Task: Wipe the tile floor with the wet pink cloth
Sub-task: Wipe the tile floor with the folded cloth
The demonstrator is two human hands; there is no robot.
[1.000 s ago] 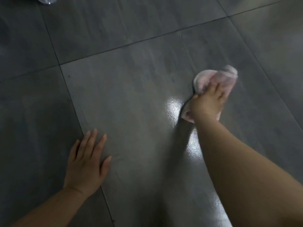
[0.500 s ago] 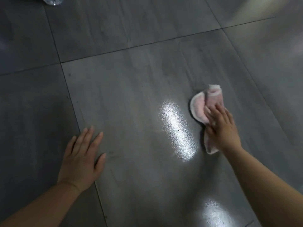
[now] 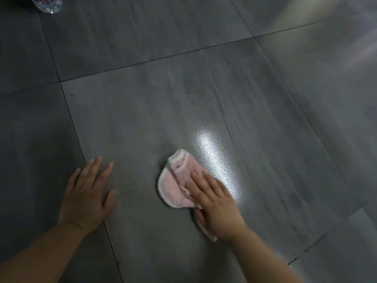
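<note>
A folded pink cloth (image 3: 175, 181) with a pale edge lies on the dark grey tile floor (image 3: 142, 119), near the lower middle of the view. My right hand (image 3: 216, 203) presses flat on the cloth's near right part, fingers straight and pointing up-left; part of the cloth is hidden under the palm. My left hand (image 3: 87, 193) rests flat on the floor to the left, fingers spread, across a grout line and apart from the cloth.
A shiny wet streak (image 3: 216, 162) reflects light just right of the cloth. The base of a clear plastic bottle (image 3: 47, 4) lies at the top left edge. Grout lines cross the floor; a brighter patch shows at the top right.
My right hand has dragged the cloth toward me and to the left, from the far right of the tile to beside the wet streak. The left hand stays planted.
</note>
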